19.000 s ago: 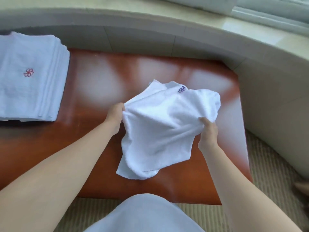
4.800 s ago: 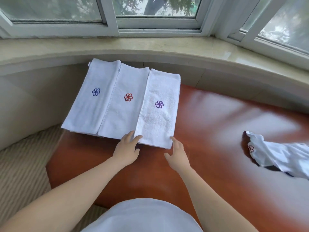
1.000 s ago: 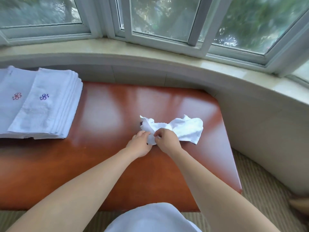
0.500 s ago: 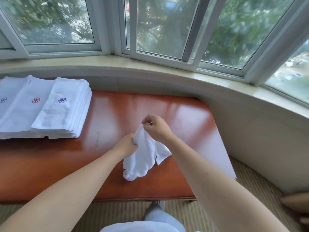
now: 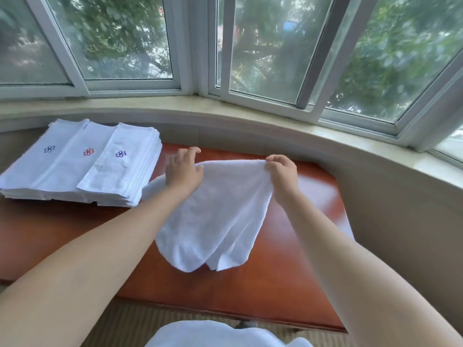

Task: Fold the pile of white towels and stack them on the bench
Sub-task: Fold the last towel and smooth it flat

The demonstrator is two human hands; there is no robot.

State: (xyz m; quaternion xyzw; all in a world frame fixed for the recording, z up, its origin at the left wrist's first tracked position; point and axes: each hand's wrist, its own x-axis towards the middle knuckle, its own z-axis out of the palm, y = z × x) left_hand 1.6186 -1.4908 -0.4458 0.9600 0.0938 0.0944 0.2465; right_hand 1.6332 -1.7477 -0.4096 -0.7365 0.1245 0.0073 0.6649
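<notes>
The reddish-brown wooden desk (image 5: pixel 288 276) is polished to a glossy, reflective sheen, the unfolded white terry-cloth towel (image 5: pixel 218 216) above it looks soft, matt and nubbly, and the folded white cloth towel stack (image 5: pixel 82 171) bears embroidered flowers.

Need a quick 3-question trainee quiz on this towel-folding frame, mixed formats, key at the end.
1. True or false: the right hand pinches the top edge of the unfolded towel.
2. Which colour of embroidered flower is missing from the folded towels: A blue, B red, C green, D purple?
3. Fill in: the folded towels lie on the bench to the ____ of the unfolded towel.

Key
1. True. The left hand is at the other end of the same edge, its fingertips spread above the cloth.
2. C.
3. Left.
</notes>
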